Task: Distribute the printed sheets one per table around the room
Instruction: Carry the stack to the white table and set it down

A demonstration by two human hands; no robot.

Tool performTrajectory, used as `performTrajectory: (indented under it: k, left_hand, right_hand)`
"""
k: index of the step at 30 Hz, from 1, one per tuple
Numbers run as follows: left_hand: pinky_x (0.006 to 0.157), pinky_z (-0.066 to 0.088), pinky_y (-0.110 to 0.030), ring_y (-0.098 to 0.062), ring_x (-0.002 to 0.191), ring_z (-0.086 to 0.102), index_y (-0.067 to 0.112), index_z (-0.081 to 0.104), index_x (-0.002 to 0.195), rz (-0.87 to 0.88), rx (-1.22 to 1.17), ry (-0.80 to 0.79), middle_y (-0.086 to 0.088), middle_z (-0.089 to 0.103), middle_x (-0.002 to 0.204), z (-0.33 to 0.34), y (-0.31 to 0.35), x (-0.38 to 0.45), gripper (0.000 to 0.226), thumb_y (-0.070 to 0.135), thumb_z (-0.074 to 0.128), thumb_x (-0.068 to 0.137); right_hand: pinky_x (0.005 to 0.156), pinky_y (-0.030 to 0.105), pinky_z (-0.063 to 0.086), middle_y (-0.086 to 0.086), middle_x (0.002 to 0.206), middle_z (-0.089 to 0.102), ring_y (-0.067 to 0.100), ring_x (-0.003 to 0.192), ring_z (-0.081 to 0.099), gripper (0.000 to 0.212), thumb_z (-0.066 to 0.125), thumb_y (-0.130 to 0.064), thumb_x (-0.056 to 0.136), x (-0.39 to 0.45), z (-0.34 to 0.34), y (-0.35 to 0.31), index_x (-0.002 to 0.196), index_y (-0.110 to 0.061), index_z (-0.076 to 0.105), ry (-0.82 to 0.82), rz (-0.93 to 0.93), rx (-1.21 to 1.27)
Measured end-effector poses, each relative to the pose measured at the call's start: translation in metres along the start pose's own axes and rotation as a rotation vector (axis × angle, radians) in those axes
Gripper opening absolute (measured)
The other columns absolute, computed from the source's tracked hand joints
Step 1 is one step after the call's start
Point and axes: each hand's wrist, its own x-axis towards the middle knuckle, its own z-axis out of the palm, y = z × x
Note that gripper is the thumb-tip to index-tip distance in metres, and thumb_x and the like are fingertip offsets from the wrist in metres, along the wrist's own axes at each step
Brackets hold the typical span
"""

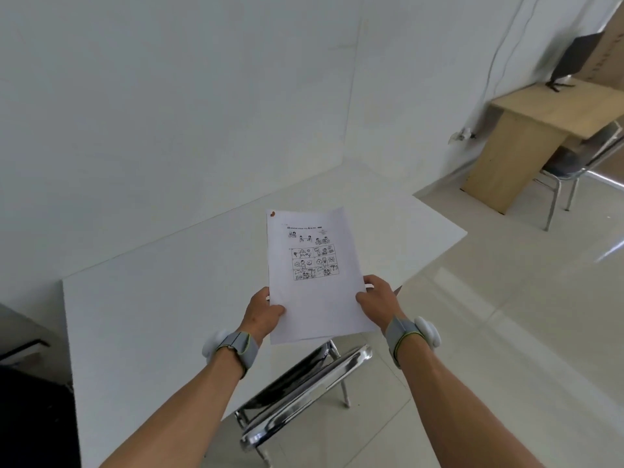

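Both hands, left hand (265,312) and right hand (378,300), gripped the printed sheets (312,275) by their lower edges above the white desk (169,298). Risk noted: two sheets might peel off together, being stacked flush.

Printed sheets (314,275): white, cartoon grid up top, held flat-ish above white table (152,319).
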Motion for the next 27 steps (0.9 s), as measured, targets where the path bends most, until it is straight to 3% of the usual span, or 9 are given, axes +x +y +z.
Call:
performTrajectory:
  k: [8, 14, 18, 23, 27]
  left_hand:
    - [0.1, 0.052, -0.049, -0.035, 0.11, 0.063, 0.01, 0.056, 0.123, -0.104, 0.021, 0.128, -0.012, 0.066, 0.119, 0.015, 0.001, 0.053, 0.036, 0.002, 0.06, 0.088]
    - [0.082, 0.049, -0.033, -0.029, 0.098, 0.061, 0.01, 0.057, 0.117, -0.19, 0.117, 0.21, -0.008, 0.067, 0.11, -0.004, -0.018, 0.093, 0.029, 0.004, 0.057, 0.088]
    - [0.079, 0.05, -0.037, -0.031, 0.093, 0.061, 0.005, 0.056, 0.114, -0.239, 0.157, 0.246, -0.012, 0.067, 0.108, -0.019, -0.032, 0.107, 0.025, 0.003, 0.054, 0.089]
    - [0.069, 0.045, -0.032, -0.028, 0.081, 0.056, 0.0, 0.055, 0.112, -0.306, 0.194, 0.296, -0.021, 0.067, 0.107, -0.037, -0.05, 0.121, 0.022, 0.003, 0.055, 0.09]
    - [0.081, 0.05, -0.041, -0.037, 0.1, 0.063, 0.0, 0.048, 0.124, -0.378, 0.283, 0.305, -0.022, 0.064, 0.114, -0.044, -0.062, 0.129, 0.033, 0.004, 0.056, 0.093]
  right_hand:
    - [0.073, 0.029, 0.049, 0.016, 0.108, 0.073, 0.032, 0.092, 0.066, 0.038, 0.051, -0.001, 0.089, 0.085, 0.004, -0.017, 0.123, -0.014, 0.061, -0.117, -0.057, -0.154]
    - [0.076, 0.03, 0.052, 0.014, 0.108, 0.071, 0.028, 0.088, 0.063, 0.037, 0.052, -0.003, 0.089, 0.141, 0.052, -0.033, 0.124, -0.015, 0.06, -0.23, -0.037, -0.292]
    - [0.086, 0.04, 0.058, 0.015, 0.106, 0.071, 0.034, 0.095, 0.068, 0.033, 0.052, -0.002, 0.088, 0.16, 0.086, -0.038, 0.118, -0.013, 0.06, -0.29, -0.023, -0.352]
    - [0.085, 0.043, 0.059, 0.018, 0.105, 0.071, 0.037, 0.095, 0.069, 0.03, 0.052, -0.001, 0.089, 0.183, 0.128, -0.044, 0.116, -0.011, 0.059, -0.361, -0.032, -0.437]
    - [0.077, 0.038, 0.058, 0.018, 0.115, 0.066, 0.035, 0.094, 0.068, 0.035, 0.05, -0.005, 0.093, 0.198, 0.157, -0.04, 0.127, -0.014, 0.053, -0.434, -0.022, -0.548]
